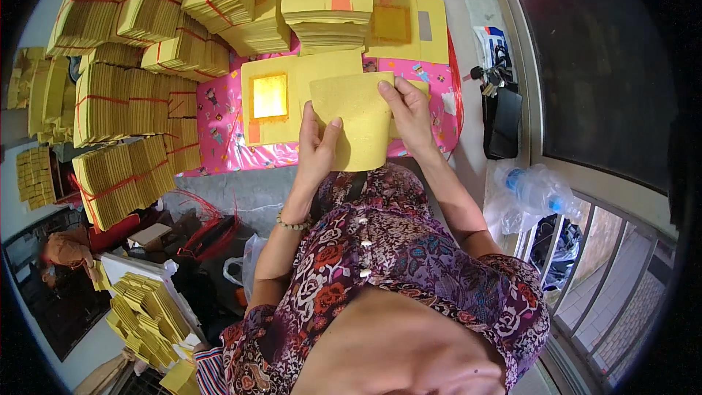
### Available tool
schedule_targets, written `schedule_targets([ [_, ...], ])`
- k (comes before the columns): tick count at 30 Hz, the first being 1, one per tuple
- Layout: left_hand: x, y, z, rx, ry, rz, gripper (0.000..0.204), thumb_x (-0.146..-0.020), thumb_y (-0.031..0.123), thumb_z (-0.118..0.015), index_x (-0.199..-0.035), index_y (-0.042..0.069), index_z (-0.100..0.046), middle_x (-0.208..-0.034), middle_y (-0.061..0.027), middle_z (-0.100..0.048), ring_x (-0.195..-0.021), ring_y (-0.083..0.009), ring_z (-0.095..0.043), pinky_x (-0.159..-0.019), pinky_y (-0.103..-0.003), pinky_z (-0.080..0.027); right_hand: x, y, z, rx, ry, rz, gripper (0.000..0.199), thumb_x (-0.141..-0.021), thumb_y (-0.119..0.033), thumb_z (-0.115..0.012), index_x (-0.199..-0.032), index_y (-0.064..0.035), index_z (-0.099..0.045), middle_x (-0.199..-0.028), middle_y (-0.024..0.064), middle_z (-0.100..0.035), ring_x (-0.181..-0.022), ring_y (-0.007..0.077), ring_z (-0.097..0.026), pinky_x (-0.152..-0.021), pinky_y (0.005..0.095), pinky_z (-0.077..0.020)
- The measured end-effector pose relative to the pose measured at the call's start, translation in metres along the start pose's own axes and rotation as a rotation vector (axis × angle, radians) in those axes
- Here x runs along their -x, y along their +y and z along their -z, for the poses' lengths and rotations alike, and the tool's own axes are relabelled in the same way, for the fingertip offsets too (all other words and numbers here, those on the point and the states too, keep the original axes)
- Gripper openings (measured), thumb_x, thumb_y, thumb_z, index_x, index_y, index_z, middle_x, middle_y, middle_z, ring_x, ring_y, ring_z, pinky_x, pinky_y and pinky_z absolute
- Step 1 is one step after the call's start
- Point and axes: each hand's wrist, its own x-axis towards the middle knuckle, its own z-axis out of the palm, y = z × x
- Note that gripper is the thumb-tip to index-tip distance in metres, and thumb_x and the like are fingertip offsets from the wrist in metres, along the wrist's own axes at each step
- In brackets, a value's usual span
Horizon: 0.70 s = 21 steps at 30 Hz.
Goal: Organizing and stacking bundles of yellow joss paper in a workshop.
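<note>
A plain yellow paper sheet is held up in front of me, bowed along its lower part. My left hand grips its left edge, with the thumb on the face turned toward me. At the upper right corner, my right hand pinches the paper between thumb and fingers. Behind the held sheet, more yellow paper lies on the pink patterned table cover, partly hidden by it. One of those pieces carries a shiny gold foil square and a small orange patch.
Bundles of yellow paper tied with red string are piled at the left. A tall paper stack stands at the back. Keys and a black pouch lie at the right, near a bagged plastic bottle by the window frame.
</note>
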Motion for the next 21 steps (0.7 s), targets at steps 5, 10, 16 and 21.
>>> schedule_targets([
  [5,0.002,0.0,-0.003,0.067,0.029,0.002,0.048,-0.095,0.006,-0.054,-0.139,0.003,-0.036,-0.125,-0.0075,-0.055,-0.111,-0.0134,-0.053,-0.093,-0.027,-0.043,0.007,-0.013,-0.003,0.009,-0.013,-0.001,0.019,-0.095,-0.018,-0.06,-0.097,0.0004,-0.063,-0.079,-0.0035,-0.062,-0.069,0.001,-0.052,-0.061,0.0197,-0.0437],
  [10,0.001,0.005,-0.004,0.093,0.047,0.045,0.042,-0.094,0.004,-0.052,-0.134,0.002,-0.038,-0.12,-0.0072,-0.055,-0.106,-0.0123,-0.052,-0.089,-0.026,-0.043,0.014,0.023,0.024,0.266,-0.116,-0.104,0.017,-0.093,-0.015,-0.062,-0.097,0.0012,-0.065,-0.08,-0.0018,-0.064,-0.071,0.003,-0.055,-0.062,0.02,-0.0449],
  [16,-0.002,-0.003,0.001,0.045,0.026,0.102,0.042,-0.094,0.003,-0.052,-0.134,0.003,-0.039,-0.12,-0.007,-0.056,-0.106,-0.0122,-0.054,-0.089,-0.027,-0.044,0.03,0.021,0.012,0.056,-0.093,-0.106,0.02,-0.092,-0.016,-0.064,-0.098,0.0025,-0.067,-0.086,0.0045,-0.069,-0.078,0.0051,-0.06,-0.066,0.0236,-0.049],
  [21,0.002,-0.014,-0.001,0.048,0.047,0.121,0.04,-0.094,0.003,-0.052,-0.132,0.003,-0.04,-0.117,-0.0066,-0.056,-0.104,-0.011,-0.053,-0.088,-0.026,-0.043,0.042,0.039,0.019,0.176,-0.082,-0.127,0.025,-0.092,-0.018,-0.063,-0.1,0.0054,-0.065,-0.086,0.0047,-0.07,-0.078,0.0069,-0.061,-0.068,0.0253,-0.0499],
])
